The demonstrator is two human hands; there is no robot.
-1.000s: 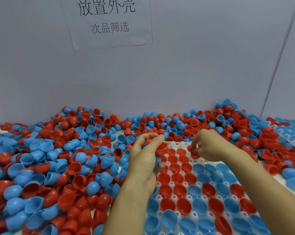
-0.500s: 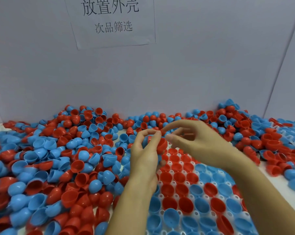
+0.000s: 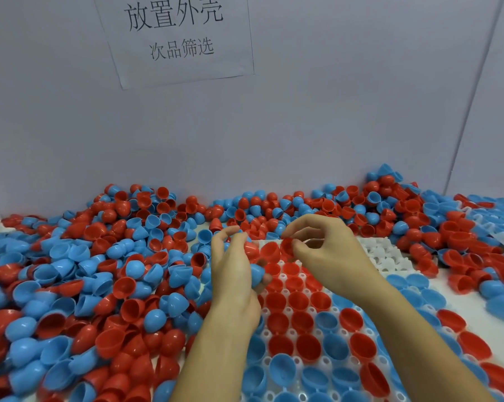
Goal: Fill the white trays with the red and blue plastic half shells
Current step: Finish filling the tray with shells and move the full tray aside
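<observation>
since the earlier frame the right hand [image 3: 329, 250] has drawn a red shell [image 3: 287, 247] away from the left hand [image 3: 233, 265] and now holds it above the far rows of the white tray [image 3: 385, 258]. at far left, the loose pile of half shells [image 3: 79, 285] lies just beside the tray. the left hand cradles a small stack, fingers curled round a blue shell [image 3: 257, 274] and more red ones. the right hand pinches the red shell between thumb and forefinger. the tray's near rows are filled; its far right pockets are bare. to seat the shell well, turn it cup-up, centre it over a vacant pocket, then lower it straight.
</observation>
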